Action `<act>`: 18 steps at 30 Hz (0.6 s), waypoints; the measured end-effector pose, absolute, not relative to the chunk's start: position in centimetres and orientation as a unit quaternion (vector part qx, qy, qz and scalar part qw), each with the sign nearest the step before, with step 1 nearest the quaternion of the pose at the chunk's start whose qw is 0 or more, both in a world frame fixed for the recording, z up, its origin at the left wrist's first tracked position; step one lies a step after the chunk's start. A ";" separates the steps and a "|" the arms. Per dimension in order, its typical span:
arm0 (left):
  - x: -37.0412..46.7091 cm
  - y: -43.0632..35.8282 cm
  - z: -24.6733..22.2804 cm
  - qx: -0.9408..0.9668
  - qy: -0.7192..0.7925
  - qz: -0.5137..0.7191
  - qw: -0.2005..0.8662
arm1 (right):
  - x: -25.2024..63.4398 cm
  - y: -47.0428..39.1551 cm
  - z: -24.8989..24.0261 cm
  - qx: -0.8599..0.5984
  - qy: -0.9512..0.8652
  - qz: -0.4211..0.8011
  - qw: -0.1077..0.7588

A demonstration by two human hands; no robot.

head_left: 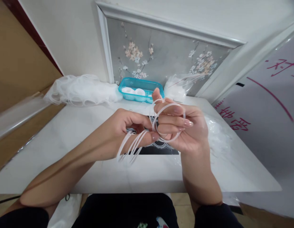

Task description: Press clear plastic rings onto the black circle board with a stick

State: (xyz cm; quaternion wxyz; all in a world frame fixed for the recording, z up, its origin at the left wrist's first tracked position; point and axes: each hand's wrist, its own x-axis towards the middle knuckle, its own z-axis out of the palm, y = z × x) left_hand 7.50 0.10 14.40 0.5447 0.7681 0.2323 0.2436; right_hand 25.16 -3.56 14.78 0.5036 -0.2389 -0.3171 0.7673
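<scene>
My left hand [128, 126] is closed around several thin translucent white rings [130, 146] that hang down from its fingers. My right hand [182, 126] faces it, fingers curled, with one white ring [172, 106] looped around the fingers and a second ring beside the raised index finger. The thumbs and fingertips of both hands touch above the white table [90, 126]. A dark patterned item [158, 148] lies on the table under the hands, mostly hidden.
A teal plastic basket [140, 90] with white round pieces stands at the table's back edge. A heap of white rings in clear plastic [82, 90] lies to its left, another clear bag [180, 85] to its right. More clear plastic [218, 136] lies at right.
</scene>
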 end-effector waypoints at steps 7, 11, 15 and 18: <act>7.4 0.2 14.6 0.781 0.232 0.216 0.538 | 25.7 -3.3 14.4 -0.275 -0.323 0.744 0.516; 7.3 -0.1 14.9 0.788 0.237 0.201 0.532 | 26.0 -3.2 14.3 -0.255 -0.325 0.755 0.509; 7.2 -0.2 14.8 0.789 0.237 0.208 0.527 | 26.4 -3.2 14.1 -0.202 -0.355 0.777 0.479; 7.1 -0.1 14.7 0.795 0.228 0.200 0.526 | 26.6 -3.3 14.1 -0.215 -0.376 0.766 0.475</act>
